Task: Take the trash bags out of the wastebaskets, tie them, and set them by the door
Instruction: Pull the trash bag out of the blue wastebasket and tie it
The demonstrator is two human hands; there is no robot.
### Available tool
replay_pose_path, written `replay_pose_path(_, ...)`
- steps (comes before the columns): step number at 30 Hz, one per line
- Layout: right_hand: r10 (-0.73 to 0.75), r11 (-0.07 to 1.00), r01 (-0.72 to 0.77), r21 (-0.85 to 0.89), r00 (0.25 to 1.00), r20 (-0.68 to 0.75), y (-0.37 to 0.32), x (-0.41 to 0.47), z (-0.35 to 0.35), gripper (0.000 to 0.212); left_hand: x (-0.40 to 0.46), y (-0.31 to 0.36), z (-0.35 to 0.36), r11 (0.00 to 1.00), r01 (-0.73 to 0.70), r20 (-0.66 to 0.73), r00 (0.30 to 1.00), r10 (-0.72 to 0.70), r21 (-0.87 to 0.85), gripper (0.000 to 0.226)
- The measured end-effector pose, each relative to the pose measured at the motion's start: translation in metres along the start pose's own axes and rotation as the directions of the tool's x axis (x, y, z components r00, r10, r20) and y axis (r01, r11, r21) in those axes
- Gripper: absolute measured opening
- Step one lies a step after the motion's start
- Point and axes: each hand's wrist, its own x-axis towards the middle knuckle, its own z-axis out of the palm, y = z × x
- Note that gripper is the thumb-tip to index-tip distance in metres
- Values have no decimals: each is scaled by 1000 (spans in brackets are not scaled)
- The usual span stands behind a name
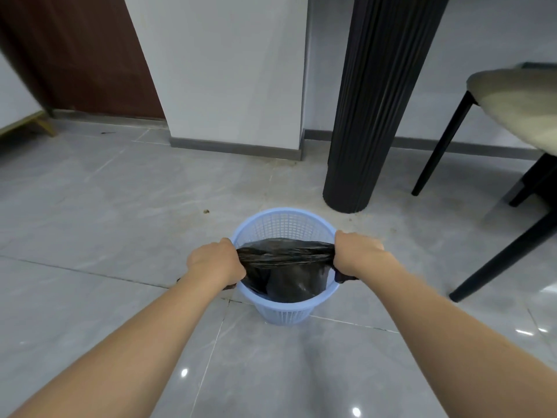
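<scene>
I see my left hand (215, 262) and right hand (358, 254) each fisted tight around a gathered end of the black trash bag (286, 267), stretching its top into a taut band between them. The bag's body sits inside the blue wastebasket (286, 312), which stands on the grey tile floor (120, 206) near 1 black fluted column (370, 116).

pale blue mesh wastebasket (286, 312), glossy black trash bag (286, 279), grey marbled floor (90, 206)
</scene>
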Motion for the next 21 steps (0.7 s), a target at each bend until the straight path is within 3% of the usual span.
replay_pose_path(2, 31, 994, -33, 106, 999, 27, 7, 3, -6, 3, -1, 0, -3, 1000, 6, 11, 1000, -6, 6, 20)
replay_pose_path(4, 54, 934, -79, 349, 995, 81, 11, 7, -16, 13, -1, 0, -11, 997, 8, -13, 1000, -9, -80, 8)
replay_pose_path(7, 67, 614, -118, 781, 993, 97, 16, 5, -42, 20, 5, 2, -37, 922, -39, -121, 993, -9, -385, 12)
replay_pose_path(11, 36, 276, 13, 961, 999, -24, 28, -15, -87, 26, -4, 17, -86, 660, -208, -276, 961, 1, -722, 20)
replay_pose_path(13, 46, 161, 84, 983, 995, -92, 37, -29, -110, 28, -16, 30, -110, 500, -290, -318, 948, 30, -816, 23)
replay_pose_path(16, 69, 116, 186, 976, 978, -195, 58, -53, -139, 28, -40, 57, -144, 358, -394, -398, 915, 64, -847, 25)
replay_pose_path(21, 174, 202, 260, 944, 939, -296, 113, -90, -170, 26, -78, 110, -187, 300, -521, -472, 853, 224, -799, 19)
